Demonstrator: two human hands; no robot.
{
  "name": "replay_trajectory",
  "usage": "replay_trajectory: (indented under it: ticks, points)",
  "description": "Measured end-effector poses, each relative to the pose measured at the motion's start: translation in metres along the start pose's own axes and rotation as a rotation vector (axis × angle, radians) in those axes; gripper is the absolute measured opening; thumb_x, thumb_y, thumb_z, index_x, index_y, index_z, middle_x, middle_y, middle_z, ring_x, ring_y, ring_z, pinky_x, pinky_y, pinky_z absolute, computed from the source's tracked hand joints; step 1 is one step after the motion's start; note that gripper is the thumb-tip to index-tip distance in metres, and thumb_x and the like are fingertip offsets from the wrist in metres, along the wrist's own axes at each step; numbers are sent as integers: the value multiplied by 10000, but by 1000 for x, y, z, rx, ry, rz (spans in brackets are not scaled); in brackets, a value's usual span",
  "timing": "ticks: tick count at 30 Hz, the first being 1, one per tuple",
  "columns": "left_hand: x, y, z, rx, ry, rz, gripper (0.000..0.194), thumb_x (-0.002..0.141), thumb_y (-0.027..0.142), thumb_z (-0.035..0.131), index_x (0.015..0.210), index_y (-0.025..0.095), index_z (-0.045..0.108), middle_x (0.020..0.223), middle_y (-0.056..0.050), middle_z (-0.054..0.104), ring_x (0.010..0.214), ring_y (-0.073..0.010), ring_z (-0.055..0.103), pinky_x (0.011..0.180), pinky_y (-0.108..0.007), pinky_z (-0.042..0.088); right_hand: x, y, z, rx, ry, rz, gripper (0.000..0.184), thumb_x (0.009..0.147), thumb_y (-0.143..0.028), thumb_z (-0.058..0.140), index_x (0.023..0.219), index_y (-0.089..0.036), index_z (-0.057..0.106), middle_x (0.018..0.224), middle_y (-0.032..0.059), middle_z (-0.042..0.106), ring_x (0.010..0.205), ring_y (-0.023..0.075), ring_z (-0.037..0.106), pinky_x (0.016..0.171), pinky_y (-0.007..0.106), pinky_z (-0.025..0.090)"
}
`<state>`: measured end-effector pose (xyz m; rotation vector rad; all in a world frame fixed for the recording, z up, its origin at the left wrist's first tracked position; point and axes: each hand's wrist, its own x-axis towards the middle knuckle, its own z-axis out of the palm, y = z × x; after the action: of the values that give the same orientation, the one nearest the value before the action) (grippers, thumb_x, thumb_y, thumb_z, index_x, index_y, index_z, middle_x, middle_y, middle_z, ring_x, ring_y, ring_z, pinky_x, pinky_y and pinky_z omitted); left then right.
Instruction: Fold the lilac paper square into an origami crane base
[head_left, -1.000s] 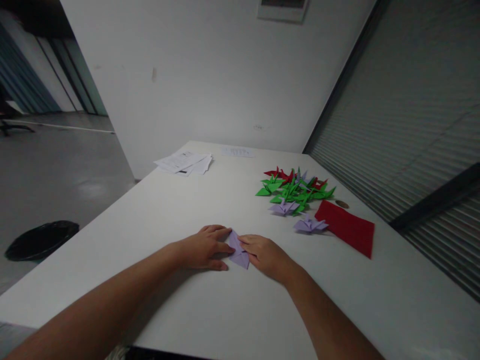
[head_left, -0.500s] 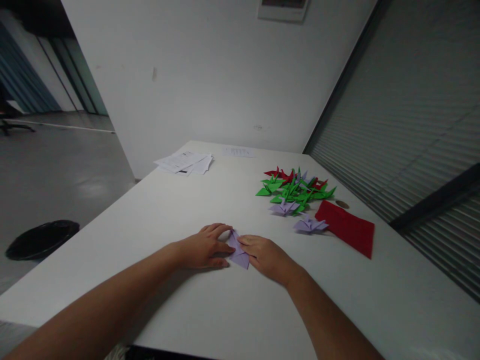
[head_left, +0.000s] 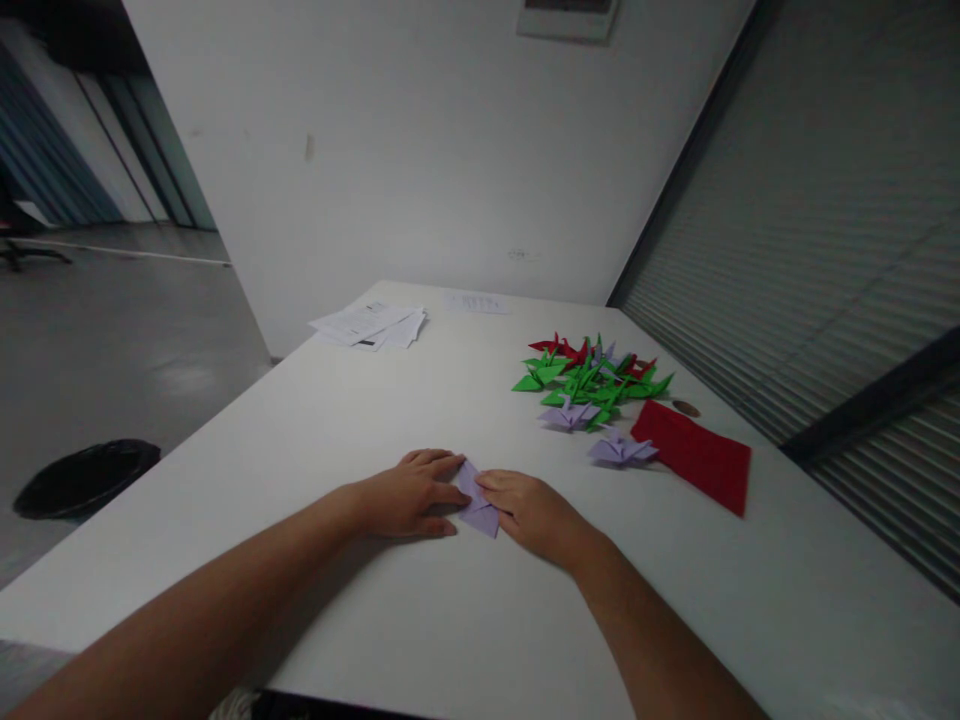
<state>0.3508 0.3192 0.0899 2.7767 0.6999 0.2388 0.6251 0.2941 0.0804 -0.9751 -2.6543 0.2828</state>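
A piece of lavender origami paper (head_left: 480,518), folded into a narrow pointed shape, lies flat on the white table. My left hand (head_left: 409,495) is at its left side, fingers spread, with fingertips touching the paper and the thumb resting apart on the table. On the right edge my right hand (head_left: 536,515) has its fingers together, gripping the paper with the thumb below. The fingers cover part of the folds. Beyond my right hand sit two lavender paper cranes (head_left: 621,449), in front of a heap of green paper cranes (head_left: 592,382) with some red ones (head_left: 561,348).
A stack of red paper (head_left: 697,455) lies to the right, beside a small round brown object (head_left: 685,408). Printed sheets (head_left: 367,324) are at the table's far left. A wall and window blinds (head_left: 810,220) border the table. A black-lined bin (head_left: 86,480) stands on the floor at left.
Both hands stay almost still on the lavender paper; the left fingers have shifted only very slightly. The view has moved a touch.
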Motion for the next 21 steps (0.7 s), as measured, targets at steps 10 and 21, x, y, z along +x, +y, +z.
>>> replay_trajectory:
  ticks: [10, 21]
  points:
    - [-1, -2, 3, 15, 6, 10, 541, 935, 579, 620, 1407, 315, 633, 1646, -173, 358, 1480, -459, 355, 1152, -631, 340, -1, 1, 1, 21, -11, 9, 462, 858, -57, 613, 1309, -102, 704, 1378, 177, 674, 1303, 279, 629, 1153, 444, 483]
    - [-1, 0, 1, -3, 42, 52, 534, 924, 565, 643, 1388, 300, 639, 1623, -150, 414, 1470, -424, 381, 1157, -604, 342, -1, 0, 1, 45, 14, 20, 512, 853, -59, 612, 1354, -137, 677, 1386, 162, 671, 1302, 275, 631, 1147, 461, 489]
